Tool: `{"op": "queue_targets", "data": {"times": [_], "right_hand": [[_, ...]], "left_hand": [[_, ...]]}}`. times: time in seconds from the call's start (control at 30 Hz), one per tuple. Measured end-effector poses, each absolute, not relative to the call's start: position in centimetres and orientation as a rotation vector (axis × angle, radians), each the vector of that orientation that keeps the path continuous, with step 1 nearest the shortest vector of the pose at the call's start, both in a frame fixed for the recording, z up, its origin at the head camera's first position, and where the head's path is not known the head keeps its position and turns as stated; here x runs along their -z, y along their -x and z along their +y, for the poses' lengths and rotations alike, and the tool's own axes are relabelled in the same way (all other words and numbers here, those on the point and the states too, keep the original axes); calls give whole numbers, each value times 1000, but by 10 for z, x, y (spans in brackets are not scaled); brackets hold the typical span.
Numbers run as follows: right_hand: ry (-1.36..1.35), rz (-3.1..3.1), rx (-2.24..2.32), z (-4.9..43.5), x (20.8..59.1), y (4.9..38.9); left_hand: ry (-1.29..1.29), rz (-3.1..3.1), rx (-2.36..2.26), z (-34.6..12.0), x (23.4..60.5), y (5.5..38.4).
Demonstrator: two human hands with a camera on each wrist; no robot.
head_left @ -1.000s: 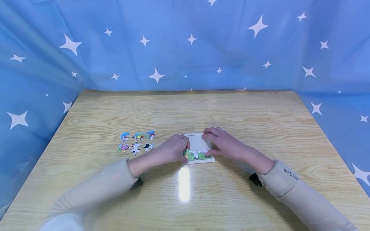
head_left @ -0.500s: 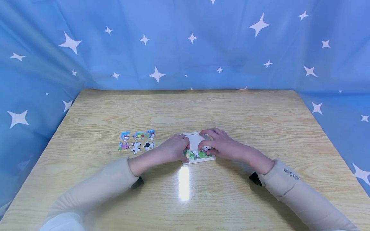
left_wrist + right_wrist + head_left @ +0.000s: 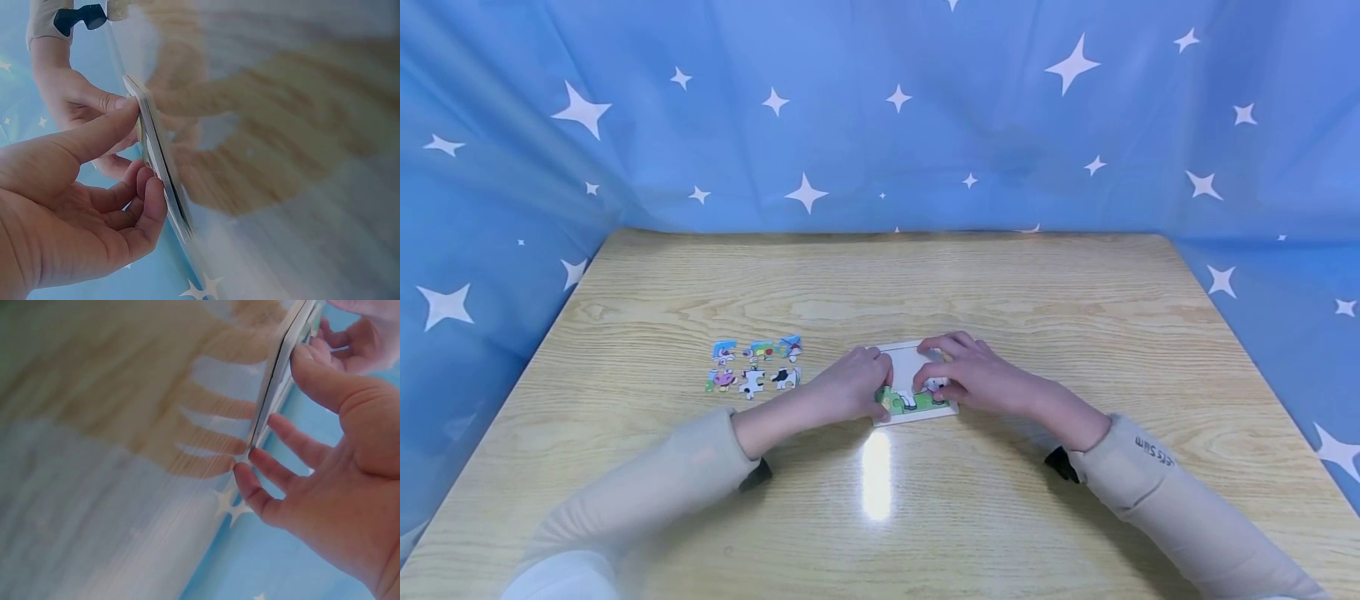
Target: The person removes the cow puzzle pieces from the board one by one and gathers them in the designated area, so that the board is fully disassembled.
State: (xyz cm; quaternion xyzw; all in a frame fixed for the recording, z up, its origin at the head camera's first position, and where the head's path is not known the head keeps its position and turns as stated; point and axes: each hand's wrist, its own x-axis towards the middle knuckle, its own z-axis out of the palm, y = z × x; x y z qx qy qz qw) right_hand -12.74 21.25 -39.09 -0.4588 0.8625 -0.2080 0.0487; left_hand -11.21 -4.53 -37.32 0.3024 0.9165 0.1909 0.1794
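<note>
A small white jigsaw tray (image 3: 906, 363) lies on the table, also seen edge-on in both wrist views. Green pieces with white animal legs (image 3: 909, 402) fill its near row; bare white board shows behind them. My left hand (image 3: 854, 385) holds the tray's left side, its thumb (image 3: 122, 122) at the near edge and its other fingers curled against the side. Over the right part of the tray, my right hand (image 3: 981, 379) spreads its fingers, the thumb and index tips resting by the near-row piece. That hand covers the tray's right edge and part of the piece there.
Several loose jigsaw pieces (image 3: 753, 383) lie in two rows left of the tray, near the left forearm. The wooden table (image 3: 880, 283) ends at a blue star-patterned curtain (image 3: 865, 133) behind and at the sides.
My right index finger has moved left and inward over the tray, and the hand has shifted slightly left. The tray has turned a little, its right side away from me. The left hand stays put.
</note>
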Motion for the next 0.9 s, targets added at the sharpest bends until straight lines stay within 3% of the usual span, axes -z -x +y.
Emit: {"op": "queue_targets", "data": {"times": [0.9], "right_hand": [[1327,2633,595,206,383,124]], "left_hand": [[-838,2472,-848,-72,370,108]]}}
